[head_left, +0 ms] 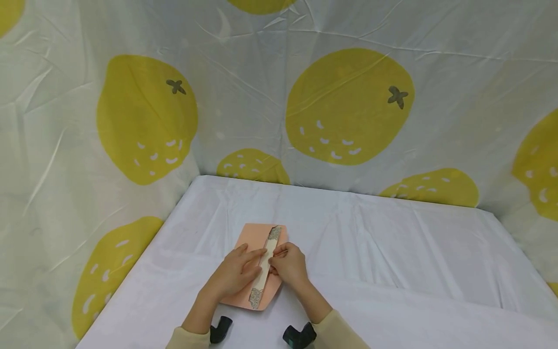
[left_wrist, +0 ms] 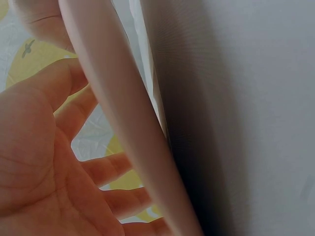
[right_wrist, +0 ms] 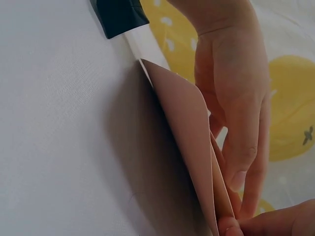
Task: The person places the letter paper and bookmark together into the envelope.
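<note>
A peach paper envelope [head_left: 252, 236], with a cream band [head_left: 265, 271] that has glittery silver ends running down it, is held tilted over the white table. My left hand [head_left: 233, 274] rests across its left side, fingers stretched out towards the band; the left wrist view shows this hand [left_wrist: 29, 152] spread against the envelope's curved edge [left_wrist: 118, 98]. My right hand [head_left: 291, 265] pinches near the band at the right side. In the right wrist view, right fingertips [right_wrist: 230, 227] grip a paper edge beside the peach sheet [right_wrist: 184, 113]; exactly which layer they pinch is partly hidden.
A white cloth [head_left: 392, 252] covers the table. Behind and to the left hangs a pale curtain [head_left: 244, 87] printed with yellow lemons. Black wrist devices [head_left: 300, 335] sit close to both wrists, below the envelope.
</note>
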Demonstrator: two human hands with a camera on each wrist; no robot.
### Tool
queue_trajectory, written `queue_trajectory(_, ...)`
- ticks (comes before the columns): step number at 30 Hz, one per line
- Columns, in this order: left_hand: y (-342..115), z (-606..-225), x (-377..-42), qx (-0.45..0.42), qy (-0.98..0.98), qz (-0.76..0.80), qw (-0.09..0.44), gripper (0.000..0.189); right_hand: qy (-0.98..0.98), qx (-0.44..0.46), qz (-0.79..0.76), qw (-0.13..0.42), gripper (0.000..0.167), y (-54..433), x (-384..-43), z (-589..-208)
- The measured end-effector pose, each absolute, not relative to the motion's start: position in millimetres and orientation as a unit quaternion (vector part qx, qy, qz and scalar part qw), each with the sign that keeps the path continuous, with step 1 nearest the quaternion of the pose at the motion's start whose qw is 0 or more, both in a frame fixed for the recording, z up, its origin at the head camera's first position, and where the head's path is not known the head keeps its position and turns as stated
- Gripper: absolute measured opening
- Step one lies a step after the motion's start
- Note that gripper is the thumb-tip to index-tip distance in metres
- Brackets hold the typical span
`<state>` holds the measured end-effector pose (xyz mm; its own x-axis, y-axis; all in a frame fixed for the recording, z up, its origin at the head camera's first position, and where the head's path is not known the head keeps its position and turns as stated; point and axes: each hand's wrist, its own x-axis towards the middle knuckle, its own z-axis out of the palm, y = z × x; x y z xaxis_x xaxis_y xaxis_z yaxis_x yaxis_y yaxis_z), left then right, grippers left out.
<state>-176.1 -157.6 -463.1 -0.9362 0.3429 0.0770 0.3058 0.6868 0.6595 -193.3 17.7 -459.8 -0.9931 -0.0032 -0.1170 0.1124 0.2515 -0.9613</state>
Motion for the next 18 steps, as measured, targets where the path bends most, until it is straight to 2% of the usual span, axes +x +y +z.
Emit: queue_trajectory(18,-157,-461,-173,0.179,0.917,0.355,0.027,0.041,0.774,0.037,-0.63,0.06,0.013,6,-197,-470)
